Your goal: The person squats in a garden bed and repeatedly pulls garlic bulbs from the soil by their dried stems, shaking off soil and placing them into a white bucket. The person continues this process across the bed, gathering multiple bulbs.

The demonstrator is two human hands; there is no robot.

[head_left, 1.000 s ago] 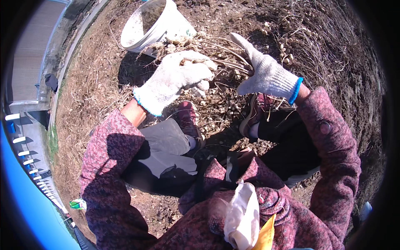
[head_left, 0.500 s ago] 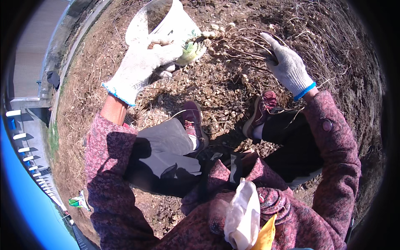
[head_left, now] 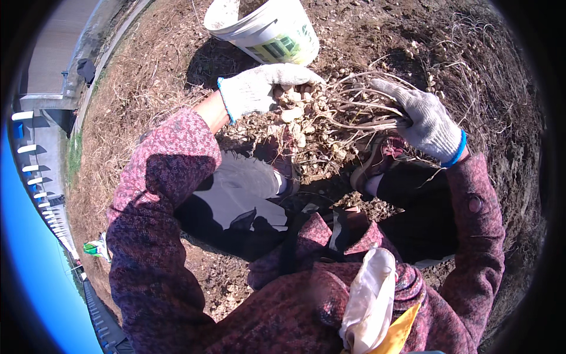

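Note:
My left hand, in a white knit glove with a blue cuff, curls over a cluster of peanuts. The pods hang among the roots of a dried peanut plant. Its brown stems run to the right into my right hand, gloved the same way and closed round them. Both hands hold the plant stretched between them above my shoes. Just beyond my left hand stands a white bucket with a green print, slightly tilted in view; only a little of its inside shows.
Dry soil with leaf litter surrounds me. Pulled dry plants lie heaped on the right. My maroon shoes are planted below the hands. A green and white bag lies far left, near a paved strip with white posts.
My left hand has moved from the bucket, where it held peanuts, rightward onto the pods of the plant. My right hand keeps the stems, now slightly lower in view. The bucket appears further right.

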